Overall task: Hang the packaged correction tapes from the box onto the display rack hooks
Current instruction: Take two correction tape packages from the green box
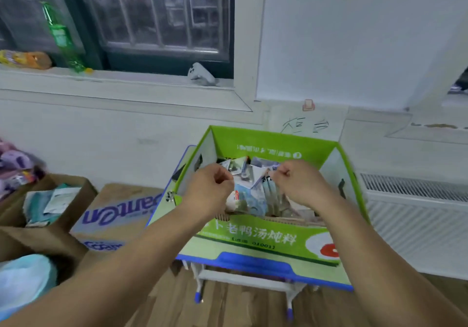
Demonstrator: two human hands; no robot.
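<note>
Surface [253, 260] by the window wall is carrying the green box [266, 146] | correction tapes [249, 195] are lying heaped inside | I'm holding left hand [212, 182] and right hand [296, 177] over them, fingers curled, likely teasing one pack free; can't tell if either is gripping.

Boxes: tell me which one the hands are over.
The green box on the small desk, under the left hand and right hand; the brown boxes lie further left.

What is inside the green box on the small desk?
A loose pile of small packages fills the box. The left hand and right hand, fingers curled, cover part of it; the bottom is hidden.
</note>
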